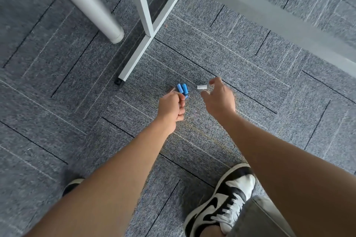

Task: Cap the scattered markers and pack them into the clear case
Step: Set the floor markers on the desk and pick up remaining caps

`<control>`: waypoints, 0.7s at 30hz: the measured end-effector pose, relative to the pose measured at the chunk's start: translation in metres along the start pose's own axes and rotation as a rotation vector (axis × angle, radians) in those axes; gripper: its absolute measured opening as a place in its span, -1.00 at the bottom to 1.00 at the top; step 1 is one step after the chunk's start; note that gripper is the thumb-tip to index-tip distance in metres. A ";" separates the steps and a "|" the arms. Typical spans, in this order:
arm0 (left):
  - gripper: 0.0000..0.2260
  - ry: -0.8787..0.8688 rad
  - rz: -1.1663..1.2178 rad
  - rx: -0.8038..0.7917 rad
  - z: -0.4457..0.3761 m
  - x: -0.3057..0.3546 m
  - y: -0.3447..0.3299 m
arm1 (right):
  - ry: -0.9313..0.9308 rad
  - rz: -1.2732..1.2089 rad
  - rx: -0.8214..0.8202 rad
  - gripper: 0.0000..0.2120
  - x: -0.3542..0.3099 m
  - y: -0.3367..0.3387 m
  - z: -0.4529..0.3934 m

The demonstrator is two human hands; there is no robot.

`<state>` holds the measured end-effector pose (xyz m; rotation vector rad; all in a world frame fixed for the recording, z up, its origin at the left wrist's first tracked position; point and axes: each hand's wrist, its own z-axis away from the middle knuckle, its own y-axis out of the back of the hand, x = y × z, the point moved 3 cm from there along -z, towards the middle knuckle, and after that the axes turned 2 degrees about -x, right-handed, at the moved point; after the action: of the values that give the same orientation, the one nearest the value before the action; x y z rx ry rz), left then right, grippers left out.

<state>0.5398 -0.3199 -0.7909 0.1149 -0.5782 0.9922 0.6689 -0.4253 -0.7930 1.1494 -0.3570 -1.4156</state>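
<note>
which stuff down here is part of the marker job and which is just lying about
Job: blue caps held in the left hand; white cap on the carpet, with the open right hand reaching for it.
Not job: table legs, shoes, carpet.

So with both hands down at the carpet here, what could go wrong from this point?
The left hand already pinches several blue caps; one could slip out onto the carpet. The right hand is open over the small white piece and could knock it away. No clear case is in view, so these may go astray.
</note>
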 end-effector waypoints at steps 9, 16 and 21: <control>-0.86 -0.452 -0.995 0.211 -0.006 0.005 0.013 | 0.078 0.238 -0.017 -0.89 -0.016 -0.006 -0.004; -0.63 -0.582 -1.343 0.272 -0.004 0.001 0.000 | -0.027 0.130 -0.049 -0.75 -0.004 -0.011 0.008; -0.73 -0.610 -1.453 0.306 -0.006 -0.001 -0.006 | -0.112 0.004 -0.064 -0.53 0.011 -0.012 0.007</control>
<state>0.5467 -0.3219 -0.7950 0.9821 -0.6838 -0.4217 0.6585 -0.4348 -0.8033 1.0191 -0.3900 -1.4811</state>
